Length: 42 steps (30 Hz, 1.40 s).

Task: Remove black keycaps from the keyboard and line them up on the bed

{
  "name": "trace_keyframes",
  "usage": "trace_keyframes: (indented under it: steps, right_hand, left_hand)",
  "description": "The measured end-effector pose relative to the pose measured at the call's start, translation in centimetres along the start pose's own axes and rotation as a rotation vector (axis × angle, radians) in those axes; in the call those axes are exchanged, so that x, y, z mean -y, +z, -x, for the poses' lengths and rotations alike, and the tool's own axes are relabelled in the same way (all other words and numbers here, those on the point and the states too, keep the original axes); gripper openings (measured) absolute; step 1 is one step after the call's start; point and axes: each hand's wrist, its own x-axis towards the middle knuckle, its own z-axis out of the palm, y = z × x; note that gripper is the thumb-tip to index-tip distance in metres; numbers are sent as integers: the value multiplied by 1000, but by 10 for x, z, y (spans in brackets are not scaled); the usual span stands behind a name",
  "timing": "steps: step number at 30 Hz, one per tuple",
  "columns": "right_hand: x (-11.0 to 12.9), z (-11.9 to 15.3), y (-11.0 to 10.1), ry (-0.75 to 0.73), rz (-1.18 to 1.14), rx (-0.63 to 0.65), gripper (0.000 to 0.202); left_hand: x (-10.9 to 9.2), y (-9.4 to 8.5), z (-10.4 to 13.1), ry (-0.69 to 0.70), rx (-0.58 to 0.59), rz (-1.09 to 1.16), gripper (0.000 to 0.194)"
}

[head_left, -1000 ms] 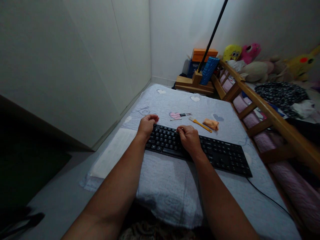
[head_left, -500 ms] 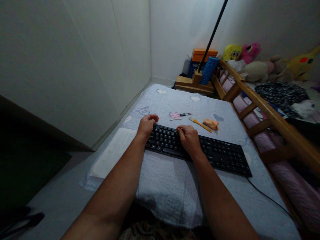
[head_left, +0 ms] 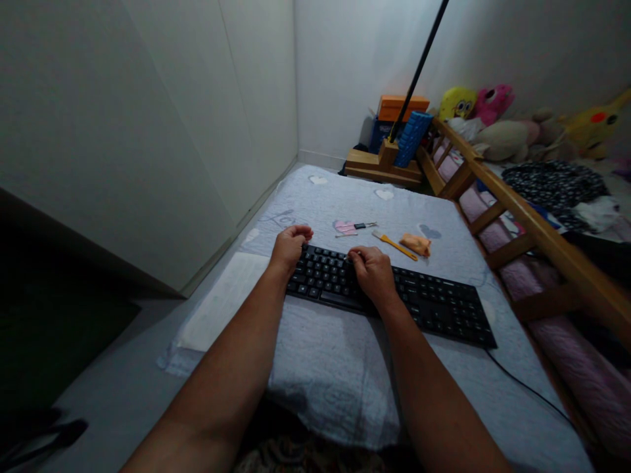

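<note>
A black full-size keyboard lies at a slant across the cloth-covered table. At its far left corner is my left hand, fingers curled and thumb against the keyboard's edge. My right hand rests over the middle keys with thumb and forefinger pinched together. A tiny pale tip shows at that pinch; what it belongs to is hidden. Beyond the keyboard lie a thin white cotton swab, a small tool with a dark grip and metal tip, a yellow-handled brush and a crumpled orange cloth.
A pale flat sheet lies left of the keyboard. The keyboard's cable runs off to the right. A wooden bed rail borders the table's right side, a white cabinet its left. Behind stands a wooden base with a black pole.
</note>
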Motion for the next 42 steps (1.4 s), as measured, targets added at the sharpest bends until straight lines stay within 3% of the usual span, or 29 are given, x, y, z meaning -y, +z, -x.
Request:
trace_keyframes:
  steps: [42]
  right_hand:
    - [2, 0, 5, 13, -27, 30, 22]
  left_hand:
    - [-2, 1, 2, 1, -6, -23, 27]
